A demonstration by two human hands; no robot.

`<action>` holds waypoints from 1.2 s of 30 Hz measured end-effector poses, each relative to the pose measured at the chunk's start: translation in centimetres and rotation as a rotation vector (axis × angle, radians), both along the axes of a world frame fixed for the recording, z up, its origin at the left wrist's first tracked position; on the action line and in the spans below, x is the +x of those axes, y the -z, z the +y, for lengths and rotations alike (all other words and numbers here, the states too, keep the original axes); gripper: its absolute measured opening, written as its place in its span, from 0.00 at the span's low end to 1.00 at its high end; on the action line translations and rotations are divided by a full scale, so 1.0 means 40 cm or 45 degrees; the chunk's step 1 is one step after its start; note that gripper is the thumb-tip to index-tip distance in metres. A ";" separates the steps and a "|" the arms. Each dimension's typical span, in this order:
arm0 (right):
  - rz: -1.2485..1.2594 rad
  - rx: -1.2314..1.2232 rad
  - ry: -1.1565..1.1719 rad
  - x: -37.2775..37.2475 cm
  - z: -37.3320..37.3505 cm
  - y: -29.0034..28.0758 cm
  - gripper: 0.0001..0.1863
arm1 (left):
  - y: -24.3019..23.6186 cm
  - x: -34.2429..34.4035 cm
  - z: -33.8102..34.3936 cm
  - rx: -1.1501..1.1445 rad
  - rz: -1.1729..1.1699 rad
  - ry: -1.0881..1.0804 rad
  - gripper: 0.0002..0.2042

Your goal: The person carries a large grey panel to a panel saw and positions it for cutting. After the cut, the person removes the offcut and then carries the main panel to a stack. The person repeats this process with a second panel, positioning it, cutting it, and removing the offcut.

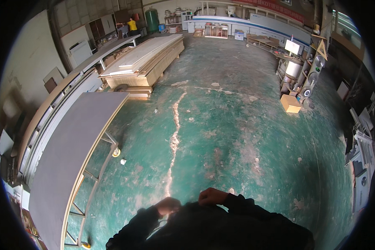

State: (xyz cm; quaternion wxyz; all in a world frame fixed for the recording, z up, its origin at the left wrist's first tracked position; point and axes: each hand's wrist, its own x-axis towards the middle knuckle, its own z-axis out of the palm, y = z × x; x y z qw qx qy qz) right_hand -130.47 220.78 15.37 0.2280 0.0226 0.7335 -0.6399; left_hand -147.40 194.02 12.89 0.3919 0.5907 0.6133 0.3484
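Two hands [169, 206] [213, 196], cracked green workshop floor [237, 137]

Wide fisheye view from the person's head, looking forward and down: bare left hand [168, 206] and bare right hand [213, 196] close below, worn green floor [237, 146] beyond, long white-and-blue machine [254, 24] far off.

ahead of the left hand [168, 206] and right hand [213, 196], a wide lane runs over the green floor [233, 137]; the grey-topped wheeled table [77, 129] bars the left side, the board stack [148, 56] stands beyond it, and a cardboard box [291, 103] juts in far right.
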 end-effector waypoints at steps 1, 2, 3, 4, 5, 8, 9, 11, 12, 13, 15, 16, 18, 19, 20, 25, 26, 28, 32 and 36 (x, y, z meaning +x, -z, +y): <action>0.003 0.018 -0.015 0.000 0.000 0.002 0.11 | -0.005 0.000 0.002 -0.038 0.011 -0.002 0.08; -0.036 0.059 -0.022 0.000 0.000 0.005 0.12 | -0.010 0.000 0.001 -0.127 -0.179 -0.061 0.08; 0.023 0.068 -0.023 -0.001 0.000 0.008 0.12 | -0.014 0.003 -0.001 -0.268 -0.356 -0.150 0.08; 0.042 0.098 -0.035 0.000 -0.001 0.011 0.13 | -0.018 0.007 -0.009 -0.353 -0.475 -0.207 0.08; 0.081 0.107 -0.036 0.003 -0.004 0.014 0.13 | -0.021 0.012 -0.017 -0.502 -0.601 -0.367 0.09; 0.194 0.210 0.004 0.013 -0.010 0.024 0.14 | -0.020 0.029 -0.056 -0.506 -0.977 -0.644 0.11; 0.215 0.223 0.032 0.017 -0.011 0.028 0.15 | -0.016 0.026 -0.063 -0.519 -0.665 -0.535 0.15; 0.229 0.241 0.038 0.019 -0.013 0.036 0.15 | -0.009 0.033 -0.078 -0.465 -0.295 -0.470 0.12; 0.216 0.246 0.027 0.018 -0.014 0.038 0.15 | -0.008 0.036 -0.080 -0.428 -0.189 -0.442 0.10; 0.192 0.259 0.009 0.015 -0.016 0.039 0.15 | -0.010 0.040 -0.081 -0.391 -0.082 -0.413 0.08; 0.273 0.281 -0.009 0.006 -0.021 0.038 0.15 | -0.022 0.050 -0.076 -0.329 -0.045 -0.425 0.05; 0.372 0.283 -0.009 0.000 -0.025 0.034 0.15 | -0.031 0.057 -0.072 -0.310 -0.118 -0.464 0.04; 0.457 0.283 -0.010 -0.011 -0.033 0.023 0.15 | -0.056 0.072 -0.066 -0.200 -0.238 -0.483 0.03; 0.445 0.280 -0.010 -0.015 -0.038 0.016 0.15 | -0.069 0.077 -0.065 -0.218 -0.206 -0.521 0.02; 0.436 0.263 -0.032 -0.018 -0.040 0.008 0.16 | -0.079 0.083 -0.065 -0.232 -0.203 -0.558 0.02; 0.387 0.399 -0.089 -0.025 -0.045 -0.015 0.14 | -0.081 0.065 -0.066 -0.178 -0.130 -0.476 0.04; 0.410 0.423 -0.104 -0.026 -0.046 -0.015 0.14 | -0.074 0.052 -0.062 -0.302 -0.237 -0.412 0.05; 0.490 0.449 -0.093 -0.032 -0.049 -0.014 0.14 | -0.060 0.026 -0.044 -0.347 -0.244 -0.361 0.06; 0.463 0.432 -0.133 -0.054 -0.055 -0.018 0.14 | -0.052 -0.003 0.027 -0.255 -0.862 -0.448 0.08; 0.471 0.504 -0.259 -0.076 -0.053 -0.035 0.14 | -0.073 0.001 0.099 -0.206 -0.313 -0.163 0.08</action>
